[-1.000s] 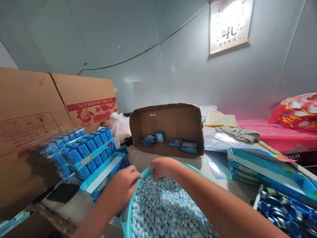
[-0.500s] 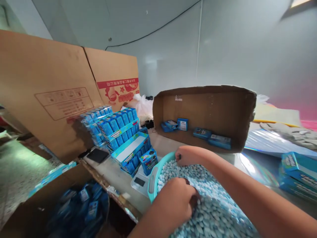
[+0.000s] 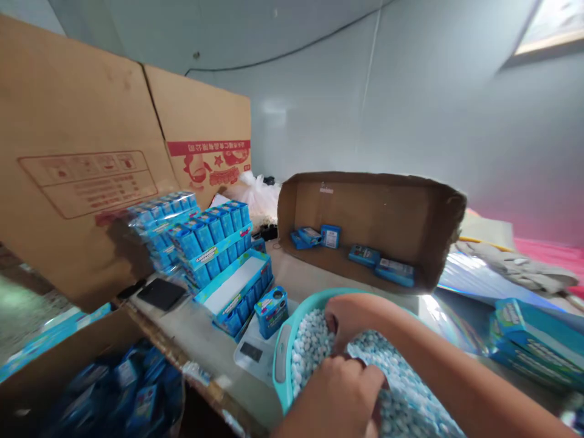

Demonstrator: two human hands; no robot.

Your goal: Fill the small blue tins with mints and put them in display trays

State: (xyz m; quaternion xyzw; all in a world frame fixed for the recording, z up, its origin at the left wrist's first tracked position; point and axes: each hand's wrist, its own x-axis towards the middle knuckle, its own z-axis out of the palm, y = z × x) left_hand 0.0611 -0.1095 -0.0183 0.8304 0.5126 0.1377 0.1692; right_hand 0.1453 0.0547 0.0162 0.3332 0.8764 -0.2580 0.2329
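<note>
A teal basin (image 3: 281, 359) heaped with small pale-blue and white candies (image 3: 309, 344) sits at the table's near edge. My right hand (image 3: 350, 317) is curled into a fist in the candies at the basin's far side. My left hand (image 3: 338, 389) lies nearer me, back up, with its fingers dug into the candies and hidden. Left of the basin, a small blue box (image 3: 271, 310) stands on a white scale (image 3: 255, 353).
Display trays of blue boxes (image 3: 219, 243) stand at the left before large cardboard cartons (image 3: 82, 152). A cardboard box on its side (image 3: 374, 201) holds several blue boxes. Flat blue cartons (image 3: 533, 340) lie at the right. A floor carton of blue boxes (image 3: 114, 389) sits below left.
My view swung left and down. My left hand went from the basin's rim into the candies. My right hand drew back toward me within the basin.
</note>
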